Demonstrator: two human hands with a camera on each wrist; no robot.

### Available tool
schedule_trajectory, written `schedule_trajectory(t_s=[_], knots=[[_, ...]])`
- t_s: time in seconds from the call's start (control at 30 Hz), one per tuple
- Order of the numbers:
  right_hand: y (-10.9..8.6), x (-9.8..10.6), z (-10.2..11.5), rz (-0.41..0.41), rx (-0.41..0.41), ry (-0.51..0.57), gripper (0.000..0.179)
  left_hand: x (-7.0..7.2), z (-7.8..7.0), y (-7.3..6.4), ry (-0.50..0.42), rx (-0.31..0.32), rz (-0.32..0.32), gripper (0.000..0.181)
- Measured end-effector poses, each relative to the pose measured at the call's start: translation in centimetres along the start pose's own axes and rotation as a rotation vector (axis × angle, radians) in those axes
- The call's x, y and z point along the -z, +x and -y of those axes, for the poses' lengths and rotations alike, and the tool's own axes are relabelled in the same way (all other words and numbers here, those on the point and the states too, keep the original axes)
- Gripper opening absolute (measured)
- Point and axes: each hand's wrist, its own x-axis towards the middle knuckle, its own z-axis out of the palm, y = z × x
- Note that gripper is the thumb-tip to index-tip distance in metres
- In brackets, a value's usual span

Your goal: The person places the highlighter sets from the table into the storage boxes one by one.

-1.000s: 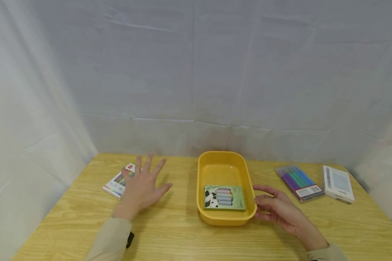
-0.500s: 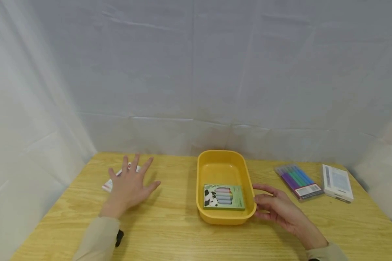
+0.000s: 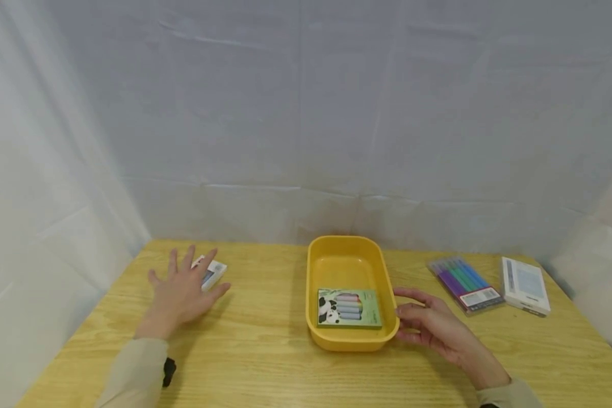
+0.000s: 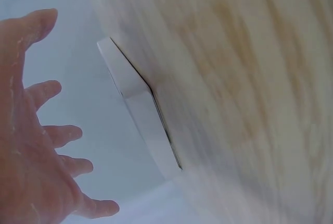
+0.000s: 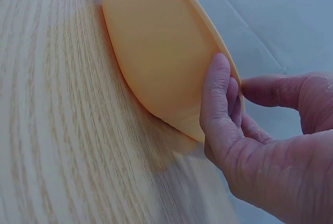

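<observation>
My left hand point(image 3: 178, 294) hovers spread over a thin white box point(image 3: 214, 275) at the table's left, covering much of it. In the left wrist view the box's white side point(image 4: 140, 104) lies beyond the straight fingers, apart from them. A yellow plastic basin point(image 3: 344, 272) stands in the middle. My right hand point(image 3: 438, 328) holds its near right rim. Seen from the right wrist, fingers point(image 5: 216, 94) press the outer wall while another digit meets the rim. Inside the basin, toward its near end, lies a green box point(image 3: 369, 309) with a panda and coloured sticks on its front.
On the right lie a clear pack of purple, green and blue markers point(image 3: 464, 280) and a white box point(image 3: 525, 286) beside it. The wooden table point(image 3: 265, 368) backs onto a pale sheet point(image 3: 265, 141), which also hangs at both sides.
My left hand has moved left, passing over the thin white box and now uncovering its right end. The right hand stays at the basin's rim, and the basin stands in place.
</observation>
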Motion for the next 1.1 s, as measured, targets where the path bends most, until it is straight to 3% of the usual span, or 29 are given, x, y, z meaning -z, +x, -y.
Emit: schedule_trajectory(t_s=[0.27,0.73,1.1], knots=[[0.0,0.0,0.0,-0.009,-0.003,-0.012,0.072,-0.2,1.4,0.2,-0.021,0.036,0.049,0.088],[0.1,0.0,-0.1,-0.007,-0.001,-0.013,0.072,-0.4,1.8,0.3,-0.073,0.058,0.177,0.086],[0.1,0.2,-0.1,0.008,-0.005,0.005,0.070,-0.5,1.8,0.8,-0.080,0.062,0.206,0.074]])
